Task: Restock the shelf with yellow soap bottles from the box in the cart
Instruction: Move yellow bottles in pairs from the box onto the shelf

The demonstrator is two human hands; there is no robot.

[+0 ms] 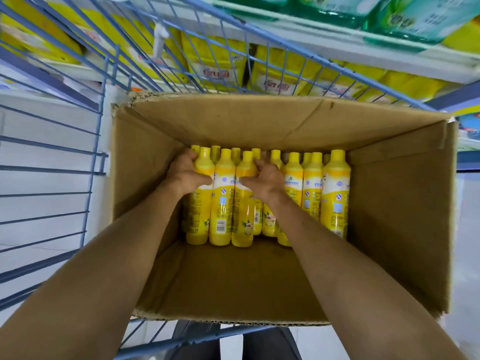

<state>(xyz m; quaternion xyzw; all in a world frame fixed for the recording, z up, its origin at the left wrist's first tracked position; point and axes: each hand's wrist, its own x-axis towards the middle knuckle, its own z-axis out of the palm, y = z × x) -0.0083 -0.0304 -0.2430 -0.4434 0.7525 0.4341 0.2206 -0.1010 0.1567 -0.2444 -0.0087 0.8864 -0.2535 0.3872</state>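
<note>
Cardboard box point(233, 126) walls, blue cart point(52, 168) wire around yellow bottles point(335, 193)

Yellow pouches point(220, 66) with red-and-white labels stand in a row on the lower board of the shelf point(337, 42), reaching the board's front edge and seen through the wires of the cart point(100, 126). On the upper board, at its front edge, sit green packs point(335, 9), blurred, with pale labels. A white tag point(159, 38) hangs on a cart wire in front of the left pouches; its print cannot be read. Pale floor point(44, 157) shows through the cart's left side. At the right edge, blue packs point(468, 128) lie on a low board, too blurred to tell more. Dark trousers point(270, 344) show below the cart's near rail.
</note>
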